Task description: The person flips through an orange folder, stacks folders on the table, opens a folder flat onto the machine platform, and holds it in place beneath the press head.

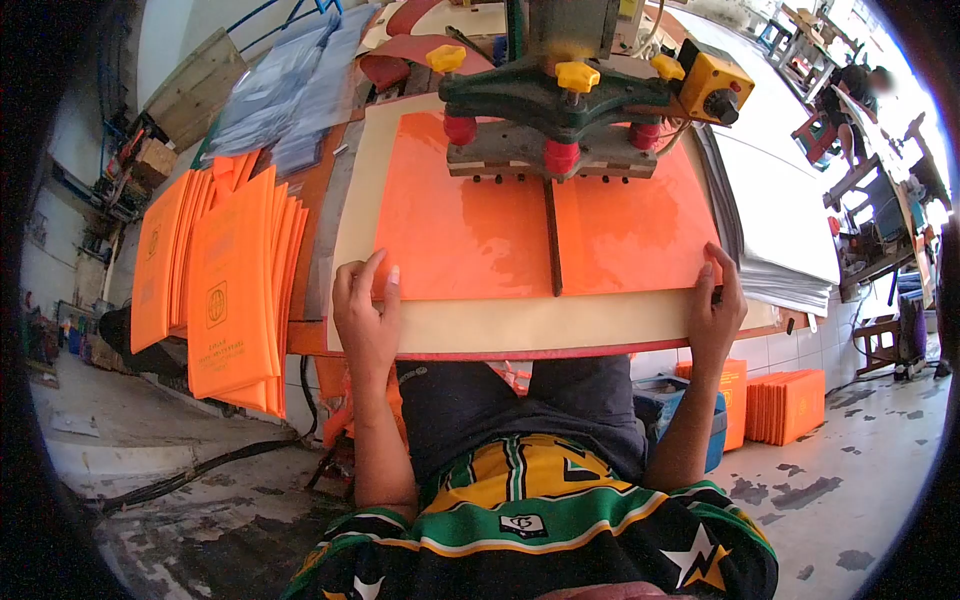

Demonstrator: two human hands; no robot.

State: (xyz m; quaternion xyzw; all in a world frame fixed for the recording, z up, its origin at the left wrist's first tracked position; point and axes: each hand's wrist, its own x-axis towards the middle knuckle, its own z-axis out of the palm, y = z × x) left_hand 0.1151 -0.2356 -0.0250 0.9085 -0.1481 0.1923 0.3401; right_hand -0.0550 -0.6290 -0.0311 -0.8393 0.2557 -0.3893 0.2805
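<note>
A glossy orange plastic sheet (460, 230) lies flat on a cream board (480, 325) in front of me. A narrow dark bar (553, 240) runs down its middle from under the press head. My left hand (368, 312) is at the sheet's near left corner, thumb and fingers closed on the edge. At the near right corner, my right hand (717, 300) likewise has its fingers bent in on the edge. Above the sheet's far part stands the press head (555, 150), with yellow knobs (577, 77) and red round pads (560, 156).
Orange printed covers (232, 290) stand in bundles at the left edge. Clear plastic sheets (290, 90) are heaped behind them; white sheets (775, 210) are stacked to the right. A yellow control box (714, 85) hangs beside the press. More orange covers (785, 407) stand on the floor. A person (853, 105) is far right.
</note>
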